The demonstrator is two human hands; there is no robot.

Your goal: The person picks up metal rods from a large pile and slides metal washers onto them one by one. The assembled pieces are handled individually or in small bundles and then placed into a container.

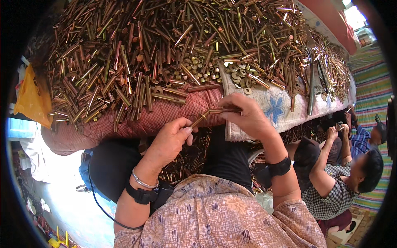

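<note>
My left hand (171, 138) is closed, thumb and fingers pinching a short brass-coloured bolt (197, 121) that slants up to the right. A ring like a washer (204, 116) seems to sit around it. In the closed fingers of my right hand (248, 113) lies a thin brass-coloured metal tube (225, 110). Its left end meets or nearly meets the bolt; contact is hard to make out. Just beyond my hands are a pile of brass-coloured nuts (196, 68) and a heap of washers (237, 74).
Many loose metal tubes (124, 62) cover the work surface, edged by a red checked padded cloth (165, 111) and a white flowered towel (281, 109). A metal rod tool (311, 89) lies at right. A yellow bag (33, 97) hangs left. Other people (335, 182) sit working at right.
</note>
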